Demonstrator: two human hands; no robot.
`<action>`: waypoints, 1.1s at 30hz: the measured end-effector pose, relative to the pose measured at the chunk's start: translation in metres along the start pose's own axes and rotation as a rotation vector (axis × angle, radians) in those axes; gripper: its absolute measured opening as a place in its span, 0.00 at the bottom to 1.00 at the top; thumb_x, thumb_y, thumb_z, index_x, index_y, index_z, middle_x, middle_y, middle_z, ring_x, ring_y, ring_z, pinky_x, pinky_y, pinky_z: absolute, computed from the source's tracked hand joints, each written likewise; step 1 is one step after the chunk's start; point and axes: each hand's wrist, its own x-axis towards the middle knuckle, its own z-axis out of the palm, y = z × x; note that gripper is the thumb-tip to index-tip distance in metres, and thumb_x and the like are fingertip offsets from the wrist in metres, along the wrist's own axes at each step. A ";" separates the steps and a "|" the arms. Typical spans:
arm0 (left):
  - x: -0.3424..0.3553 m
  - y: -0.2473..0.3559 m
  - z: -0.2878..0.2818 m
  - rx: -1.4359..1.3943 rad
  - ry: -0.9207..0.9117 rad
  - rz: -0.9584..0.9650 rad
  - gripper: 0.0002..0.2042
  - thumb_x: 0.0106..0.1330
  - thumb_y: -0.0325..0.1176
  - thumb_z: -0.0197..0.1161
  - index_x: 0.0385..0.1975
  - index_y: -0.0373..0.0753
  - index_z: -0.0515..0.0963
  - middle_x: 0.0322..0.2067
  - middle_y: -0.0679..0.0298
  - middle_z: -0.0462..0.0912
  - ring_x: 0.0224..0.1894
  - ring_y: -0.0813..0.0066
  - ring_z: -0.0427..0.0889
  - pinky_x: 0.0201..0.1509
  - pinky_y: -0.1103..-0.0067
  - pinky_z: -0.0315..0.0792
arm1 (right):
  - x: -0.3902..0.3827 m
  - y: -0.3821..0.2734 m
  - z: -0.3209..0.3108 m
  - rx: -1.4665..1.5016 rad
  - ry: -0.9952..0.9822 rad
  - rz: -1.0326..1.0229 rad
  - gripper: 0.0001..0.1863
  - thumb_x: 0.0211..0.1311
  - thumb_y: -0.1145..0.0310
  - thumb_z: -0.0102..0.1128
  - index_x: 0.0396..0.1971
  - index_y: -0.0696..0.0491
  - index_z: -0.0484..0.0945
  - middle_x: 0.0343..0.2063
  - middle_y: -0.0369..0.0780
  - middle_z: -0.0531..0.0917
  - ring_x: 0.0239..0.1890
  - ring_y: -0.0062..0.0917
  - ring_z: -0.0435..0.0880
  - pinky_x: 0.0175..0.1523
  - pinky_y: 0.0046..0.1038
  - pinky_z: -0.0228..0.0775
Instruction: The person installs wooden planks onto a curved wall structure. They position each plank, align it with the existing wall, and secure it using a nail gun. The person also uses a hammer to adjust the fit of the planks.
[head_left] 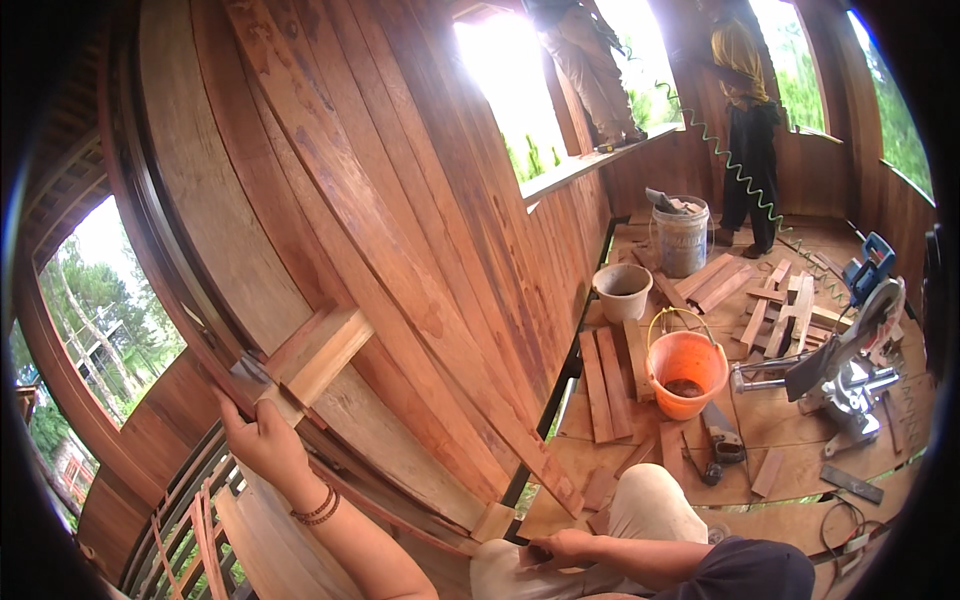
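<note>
My left hand (258,440) is raised at the left against the plank wall (400,220). Its fingers close at the lower end of a short wooden block (325,355), which juts out from the boards. Beside the fingertips is a small grey metal piece (250,370), its kind unclear. Low in the middle, my right hand (565,548) rests by my bent knee, closed around a small dark brown piece (535,556) that looks like wood. The hand partly hides that piece.
An orange bucket (688,375), a pale bucket (622,292) and a tall pail (682,238) stand on the plank floor. A miter saw (850,370), a corded power tool (722,435) and wood offcuts (785,315) lie right. Two people (745,110) stand at the back near a coiled hose (735,160).
</note>
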 end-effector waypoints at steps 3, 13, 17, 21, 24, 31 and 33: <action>0.001 0.004 -0.002 0.014 0.007 0.021 0.32 0.59 0.24 0.52 0.69 0.24 0.67 0.51 0.42 0.84 0.47 0.61 0.86 0.53 0.75 0.76 | 0.001 -0.003 0.000 -0.014 -0.018 -0.013 0.32 0.61 0.44 0.66 0.57 0.51 0.75 0.42 0.46 0.87 0.45 0.43 0.87 0.52 0.40 0.77; 0.000 0.003 -0.003 0.033 0.007 -0.020 0.32 0.60 0.24 0.53 0.70 0.28 0.68 0.35 0.53 0.84 0.28 0.74 0.76 0.35 0.78 0.73 | -0.003 -0.011 -0.008 -0.042 -0.059 -0.003 0.34 0.61 0.44 0.66 0.61 0.50 0.73 0.44 0.47 0.87 0.47 0.46 0.87 0.52 0.43 0.77; -0.001 0.008 -0.001 0.027 0.013 -0.056 0.32 0.61 0.25 0.52 0.70 0.28 0.67 0.31 0.56 0.81 0.25 0.77 0.71 0.30 0.79 0.70 | -0.005 -0.010 -0.004 -0.031 0.010 -0.020 0.31 0.61 0.46 0.67 0.56 0.51 0.75 0.38 0.46 0.87 0.42 0.44 0.87 0.47 0.42 0.78; -0.001 0.007 0.000 0.030 0.002 -0.020 0.32 0.62 0.25 0.53 0.70 0.27 0.66 0.31 0.55 0.81 0.25 0.78 0.71 0.30 0.79 0.70 | -0.001 -0.003 -0.002 -0.029 -0.065 0.021 0.34 0.61 0.49 0.65 0.64 0.50 0.72 0.46 0.48 0.87 0.50 0.47 0.86 0.54 0.43 0.77; -0.003 0.024 -0.005 0.023 -0.042 -0.104 0.29 0.63 0.23 0.52 0.67 0.24 0.68 0.50 0.46 0.84 0.47 0.63 0.83 0.53 0.74 0.73 | 0.000 -0.003 -0.002 -0.034 -0.071 0.023 0.35 0.60 0.50 0.66 0.65 0.50 0.72 0.46 0.49 0.87 0.50 0.47 0.86 0.54 0.44 0.77; -0.002 0.024 -0.007 0.023 -0.065 -0.142 0.29 0.64 0.23 0.52 0.68 0.23 0.66 0.55 0.44 0.83 0.53 0.64 0.84 0.60 0.74 0.73 | -0.002 -0.002 -0.002 -0.043 -0.033 -0.018 0.33 0.60 0.48 0.67 0.61 0.51 0.73 0.42 0.47 0.87 0.45 0.45 0.87 0.50 0.42 0.77; -0.002 0.026 -0.006 0.010 -0.070 -0.147 0.29 0.64 0.23 0.52 0.68 0.22 0.66 0.56 0.44 0.83 0.54 0.64 0.84 0.60 0.74 0.73 | -0.002 0.001 0.000 -0.035 -0.001 -0.040 0.33 0.60 0.46 0.68 0.58 0.51 0.74 0.40 0.46 0.88 0.43 0.44 0.87 0.48 0.41 0.78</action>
